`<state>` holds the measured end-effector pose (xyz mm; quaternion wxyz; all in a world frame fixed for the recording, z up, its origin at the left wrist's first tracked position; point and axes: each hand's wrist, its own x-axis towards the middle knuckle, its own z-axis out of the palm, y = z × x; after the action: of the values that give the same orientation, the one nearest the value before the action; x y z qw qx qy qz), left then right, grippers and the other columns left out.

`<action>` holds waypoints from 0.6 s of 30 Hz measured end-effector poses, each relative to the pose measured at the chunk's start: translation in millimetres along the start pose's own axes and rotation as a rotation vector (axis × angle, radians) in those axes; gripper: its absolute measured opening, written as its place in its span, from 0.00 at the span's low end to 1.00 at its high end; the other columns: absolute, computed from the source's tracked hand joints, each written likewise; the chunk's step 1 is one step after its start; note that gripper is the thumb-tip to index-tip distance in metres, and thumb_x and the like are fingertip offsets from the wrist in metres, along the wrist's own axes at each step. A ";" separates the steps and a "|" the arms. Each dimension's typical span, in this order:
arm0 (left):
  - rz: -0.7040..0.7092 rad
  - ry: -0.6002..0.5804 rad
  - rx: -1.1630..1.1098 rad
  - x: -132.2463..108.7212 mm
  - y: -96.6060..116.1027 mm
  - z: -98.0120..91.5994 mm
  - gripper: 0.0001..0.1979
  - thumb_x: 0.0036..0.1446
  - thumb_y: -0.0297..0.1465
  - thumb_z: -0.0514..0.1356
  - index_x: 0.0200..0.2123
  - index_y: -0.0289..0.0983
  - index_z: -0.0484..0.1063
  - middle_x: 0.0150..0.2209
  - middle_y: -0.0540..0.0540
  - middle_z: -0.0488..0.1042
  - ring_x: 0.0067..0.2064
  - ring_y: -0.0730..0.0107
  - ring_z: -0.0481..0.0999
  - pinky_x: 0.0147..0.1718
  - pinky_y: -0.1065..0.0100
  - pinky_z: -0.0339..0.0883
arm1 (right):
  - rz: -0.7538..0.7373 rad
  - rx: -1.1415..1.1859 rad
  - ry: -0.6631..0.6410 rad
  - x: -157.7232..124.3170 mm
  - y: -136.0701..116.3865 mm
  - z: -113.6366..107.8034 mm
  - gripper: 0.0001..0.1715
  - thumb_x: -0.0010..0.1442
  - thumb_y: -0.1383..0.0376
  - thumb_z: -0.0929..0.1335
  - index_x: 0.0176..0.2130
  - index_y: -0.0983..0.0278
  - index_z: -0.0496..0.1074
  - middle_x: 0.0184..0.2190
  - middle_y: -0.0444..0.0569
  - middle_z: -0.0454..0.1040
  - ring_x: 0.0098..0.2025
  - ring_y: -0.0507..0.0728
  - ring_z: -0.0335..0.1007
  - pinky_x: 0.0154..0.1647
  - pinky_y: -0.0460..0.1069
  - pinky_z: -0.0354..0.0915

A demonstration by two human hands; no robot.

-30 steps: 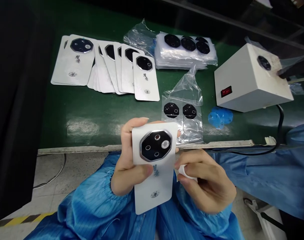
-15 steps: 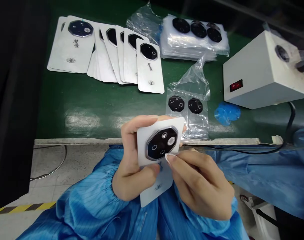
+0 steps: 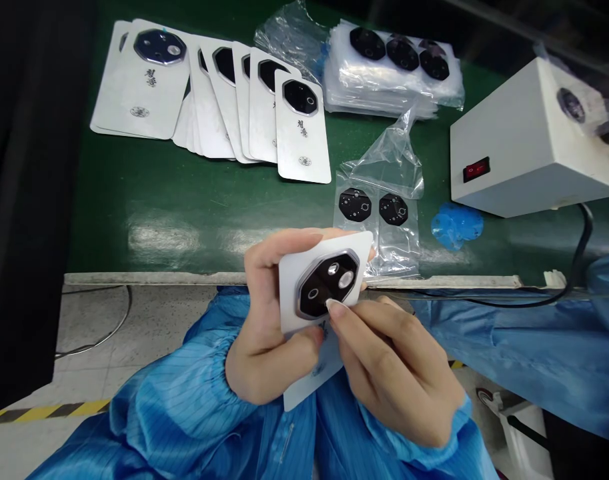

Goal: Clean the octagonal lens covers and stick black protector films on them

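Note:
My left hand [image 3: 269, 333] is closed around a white phone back cover [image 3: 297, 393], its thumb across the front and its fingers behind the upper edge. The cover is tilted, with a black octagonal camera lens plate [image 3: 317, 283] in a silver frame facing up. My right hand [image 3: 394, 360] is closed at the cover's right edge. One fingertip of it presses on the lower rim of the lens plate, and the other fingers are curled and partly hidden. Just beyond the cover, two black octagonal lens plates [image 3: 355, 205] lie on a clear plastic sheet [image 3: 379, 247].
Several white back covers [image 3: 304, 150] lie fanned out at the back left. A stack of clear film sheets [image 3: 379, 93] with black lens plates is behind. On the right stand a white box [image 3: 504, 140] with a red switch and blue round film pieces [image 3: 457, 227].
My right fingertip has shifted slightly left and up, from the lower frame onto the lens plate, covering one lens ring. The cover has moved slightly right in the view.

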<state>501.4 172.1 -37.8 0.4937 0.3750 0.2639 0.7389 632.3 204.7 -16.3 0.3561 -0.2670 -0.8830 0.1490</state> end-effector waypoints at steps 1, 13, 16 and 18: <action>-0.006 0.002 0.004 0.0 0.1 -0.3 0.38 0.41 0.10 0.50 0.54 0.46 0.52 0.57 0.42 0.59 0.58 0.48 0.64 0.49 0.41 0.64 | 0.005 0.011 0.004 0.7 -0.4 1.0 0.14 0.58 0.76 0.66 0.45 0.71 0.73 0.35 0.49 0.72 0.35 0.53 0.67 0.32 0.49 0.67; 0.015 0.050 0.095 0.9 -2.3 -2.3 0.37 0.40 0.12 0.52 0.53 0.47 0.56 0.56 0.43 0.61 0.56 0.48 0.66 0.51 0.37 0.61 | -0.003 0.059 -0.008 -0.4 1.3 1.3 0.13 0.59 0.75 0.65 0.45 0.72 0.72 0.35 0.51 0.71 0.33 0.53 0.66 0.25 0.49 0.60; 0.013 0.040 0.070 0.6 0.9 -1.6 0.37 0.40 0.11 0.52 0.53 0.45 0.56 0.56 0.43 0.61 0.57 0.49 0.65 0.53 0.39 0.60 | -0.061 -0.021 -0.061 2.1 0.5 -3.1 0.14 0.60 0.74 0.64 0.47 0.74 0.71 0.35 0.53 0.71 0.31 0.53 0.64 0.24 0.50 0.60; -0.011 0.024 0.069 1.2 3.2 -1.7 0.37 0.40 0.10 0.51 0.53 0.46 0.55 0.56 0.44 0.61 0.57 0.50 0.66 0.53 0.40 0.61 | -0.113 -0.091 -0.145 4.3 0.2 -7.6 0.15 0.59 0.75 0.65 0.47 0.75 0.70 0.36 0.54 0.71 0.31 0.53 0.64 0.25 0.50 0.61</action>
<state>498.0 171.9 -36.0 0.4815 0.3815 0.2971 0.7310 635.1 207.9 -8.7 0.2868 -0.2212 -0.9259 0.1074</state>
